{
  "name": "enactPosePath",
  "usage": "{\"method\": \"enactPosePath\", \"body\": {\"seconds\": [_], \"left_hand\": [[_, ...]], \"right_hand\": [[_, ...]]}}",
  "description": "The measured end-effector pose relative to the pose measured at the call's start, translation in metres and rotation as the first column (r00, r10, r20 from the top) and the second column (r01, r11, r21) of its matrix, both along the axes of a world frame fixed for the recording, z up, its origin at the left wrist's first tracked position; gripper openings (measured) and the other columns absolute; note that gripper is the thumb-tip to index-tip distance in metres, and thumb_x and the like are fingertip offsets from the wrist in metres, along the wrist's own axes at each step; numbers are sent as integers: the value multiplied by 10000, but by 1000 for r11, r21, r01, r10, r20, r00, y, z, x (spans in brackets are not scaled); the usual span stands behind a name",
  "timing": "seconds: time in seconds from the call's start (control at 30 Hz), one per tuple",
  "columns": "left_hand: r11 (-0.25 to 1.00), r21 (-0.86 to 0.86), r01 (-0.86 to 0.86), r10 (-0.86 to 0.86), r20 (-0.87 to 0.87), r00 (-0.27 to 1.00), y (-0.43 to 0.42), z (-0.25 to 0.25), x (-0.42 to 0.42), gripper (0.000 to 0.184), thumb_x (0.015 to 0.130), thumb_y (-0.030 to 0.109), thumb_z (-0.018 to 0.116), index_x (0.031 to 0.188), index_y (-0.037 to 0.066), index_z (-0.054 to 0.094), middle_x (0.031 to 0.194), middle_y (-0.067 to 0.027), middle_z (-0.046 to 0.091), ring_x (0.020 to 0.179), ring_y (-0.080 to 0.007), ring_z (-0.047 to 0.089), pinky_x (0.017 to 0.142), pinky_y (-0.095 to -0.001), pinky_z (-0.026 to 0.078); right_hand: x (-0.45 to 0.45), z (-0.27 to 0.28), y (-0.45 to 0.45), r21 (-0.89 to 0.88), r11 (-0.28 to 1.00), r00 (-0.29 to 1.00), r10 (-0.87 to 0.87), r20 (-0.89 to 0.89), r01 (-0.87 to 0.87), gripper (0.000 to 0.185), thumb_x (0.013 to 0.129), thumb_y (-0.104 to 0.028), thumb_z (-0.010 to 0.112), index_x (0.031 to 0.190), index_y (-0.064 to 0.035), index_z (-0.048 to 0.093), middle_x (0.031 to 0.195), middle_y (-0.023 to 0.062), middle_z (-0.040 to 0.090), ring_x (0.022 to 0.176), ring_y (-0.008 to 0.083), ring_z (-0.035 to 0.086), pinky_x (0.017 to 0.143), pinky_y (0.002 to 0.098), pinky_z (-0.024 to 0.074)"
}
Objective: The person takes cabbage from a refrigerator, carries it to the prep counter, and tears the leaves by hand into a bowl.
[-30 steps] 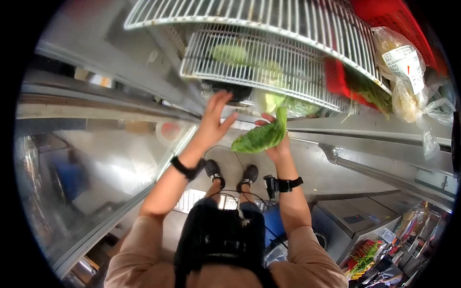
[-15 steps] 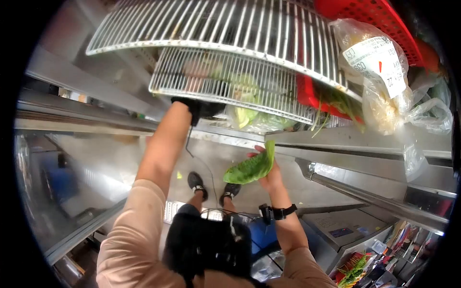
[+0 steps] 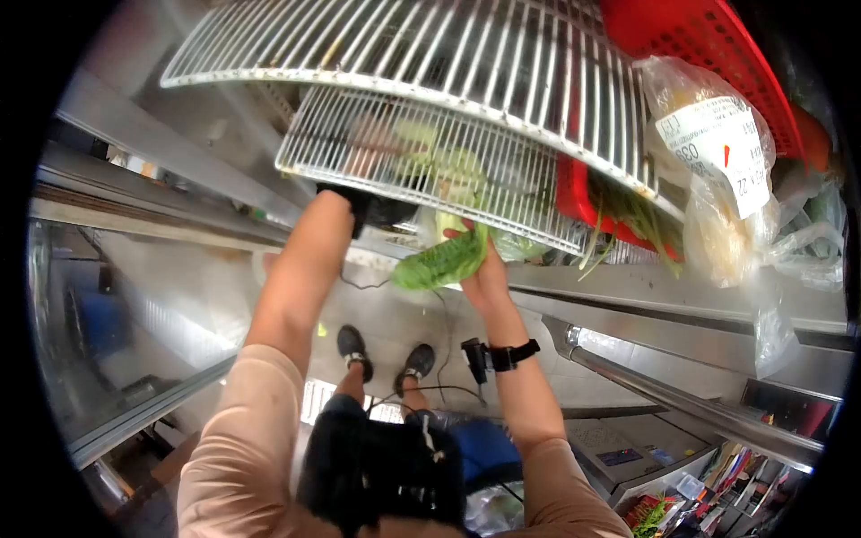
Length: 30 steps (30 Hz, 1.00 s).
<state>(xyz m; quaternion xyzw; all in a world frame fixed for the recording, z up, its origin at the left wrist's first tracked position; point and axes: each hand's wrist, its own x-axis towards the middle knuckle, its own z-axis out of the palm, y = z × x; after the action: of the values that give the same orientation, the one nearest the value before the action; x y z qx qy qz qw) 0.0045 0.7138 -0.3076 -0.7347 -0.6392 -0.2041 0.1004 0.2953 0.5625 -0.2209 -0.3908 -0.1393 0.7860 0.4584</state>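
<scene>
A green lettuce leaf (image 3: 441,262) is in my right hand (image 3: 487,276), just in front of the lower wire shelf. My left hand (image 3: 366,148) reaches in under the shelf bars. Its fingers are blurred and partly hidden by the wires, so their grip does not show. Close to that hand, behind the bars, lies a pale green leafy vegetable (image 3: 439,161). Clear plastic wrap (image 3: 520,247) shows below the shelf edge.
White wire shelves (image 3: 395,81) span the top of the view. On the right hang a red basket (image 3: 708,63) and a labelled plastic bag (image 3: 717,170). Long green stalks (image 3: 632,215) stick out of a lower red basket (image 3: 570,193). A metal bar handle (image 3: 682,386) runs below.
My right hand has moved up and left with the lettuce leaf, nearer the lower shelf. My left hand stays under the shelf. The view has shifted slightly.
</scene>
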Motion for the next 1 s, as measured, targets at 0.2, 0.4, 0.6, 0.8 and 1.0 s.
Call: {"method": "enactPosePath", "body": {"seconds": [0.2,0.4,0.6,0.8,1.0], "left_hand": [[986,57,155,-159,70,985,-16,-2,5,655,779,275,727,1321,6,474,1384,-266,422,1306,-436,367,1094,-471,334],[931,-82,355,-289,426,857,-74,45,35,732,675,142,809,1314,31,471,1407,-254,394,1336,-433,324,1089,-473,338],[954,-37,299,-222,584,781,-124,67,28,703,646,78,829,1261,32,492,1432,-216,336,1315,-442,345,1066,-464,363],[928,2,371,-268,697,665,-189,93,31,613,616,45,825,1153,75,530,1307,-174,386,1249,-411,396,1031,-468,390],[833,32,552,-438,647,624,-271,115,56,541,667,88,787,1146,57,536,1280,-171,408,1213,-386,421,1000,-468,417]], "right_hand": [[-45,-15,25,-28,1000,997,8,-73,-10,404,1048,-334,331,1270,-28,473,1172,145,588,1065,324,576,990,455,454],[-87,-51,39,21,1000,991,4,-133,-1,397,1047,-328,337,1259,-29,490,1214,126,582,1113,276,573,998,421,456],[-103,-62,15,-129,989,973,-101,-207,75,435,1039,-288,405,1433,-121,323,1318,87,508,1181,240,529,974,402,480],[-103,-33,-58,-10,997,978,-77,-195,77,451,1019,-350,427,1400,-109,394,1298,96,536,1163,238,554,953,400,497],[-74,-24,-157,-93,979,918,-200,-342,179,460,1009,-375,435,1344,-62,464,1283,109,560,1133,250,580,948,402,505]]}}
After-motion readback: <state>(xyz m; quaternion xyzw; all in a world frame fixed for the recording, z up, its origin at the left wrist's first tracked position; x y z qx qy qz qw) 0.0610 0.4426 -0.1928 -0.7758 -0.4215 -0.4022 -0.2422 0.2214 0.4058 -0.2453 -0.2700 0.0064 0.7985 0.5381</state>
